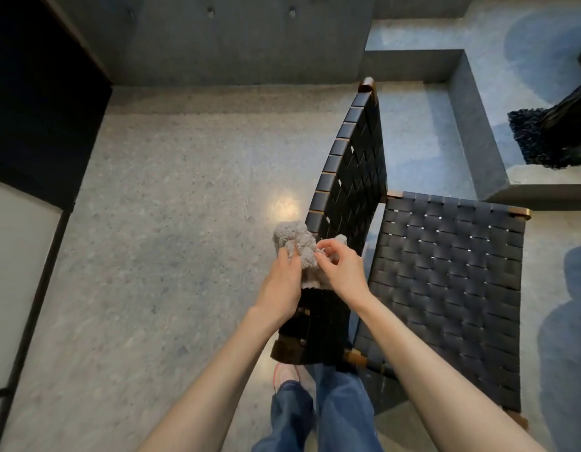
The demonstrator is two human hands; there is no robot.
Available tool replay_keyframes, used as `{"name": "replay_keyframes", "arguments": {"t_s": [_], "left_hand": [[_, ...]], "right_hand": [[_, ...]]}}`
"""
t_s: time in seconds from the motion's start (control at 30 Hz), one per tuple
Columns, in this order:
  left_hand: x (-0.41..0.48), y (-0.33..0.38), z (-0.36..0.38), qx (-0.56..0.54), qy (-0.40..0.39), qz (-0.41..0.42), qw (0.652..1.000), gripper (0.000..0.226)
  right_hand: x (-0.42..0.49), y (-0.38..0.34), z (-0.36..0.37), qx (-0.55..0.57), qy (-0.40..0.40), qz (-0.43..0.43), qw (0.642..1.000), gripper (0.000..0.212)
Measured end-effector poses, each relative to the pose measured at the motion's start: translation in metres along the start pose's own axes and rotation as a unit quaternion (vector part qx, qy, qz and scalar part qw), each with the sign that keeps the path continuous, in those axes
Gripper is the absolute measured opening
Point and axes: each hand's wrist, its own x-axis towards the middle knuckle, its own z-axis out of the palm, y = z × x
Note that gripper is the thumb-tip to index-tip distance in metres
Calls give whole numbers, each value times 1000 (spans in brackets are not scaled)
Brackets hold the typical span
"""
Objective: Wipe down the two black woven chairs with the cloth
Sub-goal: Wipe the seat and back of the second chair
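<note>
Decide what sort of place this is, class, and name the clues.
Probably a modern indoor lounge or lobby: a polished speckled stone floor, a bare concrete wall and a black woven chair.

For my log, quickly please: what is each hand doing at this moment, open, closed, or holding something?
Left hand: grips the cloth.
Right hand: pinches the same cloth.

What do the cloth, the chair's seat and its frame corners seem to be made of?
Cloth: grey, fluffy, likely microfibre or terry; its pile looks shaggy. Seat: flat black straps, interwoven, matte; perhaps cotton webbing or leather, hard to tell. Frame corners: probably varnished wood, brown with a slight sheen.
</note>
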Motion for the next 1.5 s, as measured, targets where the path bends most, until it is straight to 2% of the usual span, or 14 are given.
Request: {"name": "replay_keyframes", "arguments": {"t_s": [0.13,0.23,0.37,0.6,0.67,0.77,0.8,0.87,0.93,1.0,1.1,1.2,1.3,1.5], "left_hand": [[-41,-10,9,9,-7,6,1000,44],[-64,-12,12,0,-11,-1,1000,39],[-94,-17,8,-60,-8,0,998,39],[-149,13,4,-170,88,85,978,39],[-167,27,6,-206,98,94,969,36],[-195,45,9,-242,85,104,961,31],[-205,51,11,-247,76,116,959,30],[-224,59,17,-260,69,138,953,26],[-242,66,27,-286,75,117,948,20],[-258,71,40,-311,93,61,944,16],[-270,65,59,-330,142,-23,933,29],[-272,51,67,-350,174,-83,917,40],[-259,37,68,-354,183,-102,911,47],[-197,3,76,-349,205,-71,912,54]], "right_hand": [[-42,0,11,1,-11,10,1000,10],[-63,0,9,-19,-51,28,998,12],[-91,-7,-7,32,-66,48,996,10],[-153,-22,-49,75,-60,-28,995,8],[-175,-21,-62,76,-67,-51,994,19],[-207,-19,-86,16,-131,-92,987,55],[-217,-18,-95,-22,-150,-106,983,56],[-234,-11,-108,-112,-166,-137,970,35],[-251,2,-116,-199,-144,-162,956,18],[-267,21,-118,-231,-124,-162,951,18],[-288,45,-114,-104,-90,-77,987,8],[-294,67,-103,-11,10,7,1000,9],[-286,76,-86,21,38,41,998,17],[-217,67,-28,10,107,-13,994,25]]}}
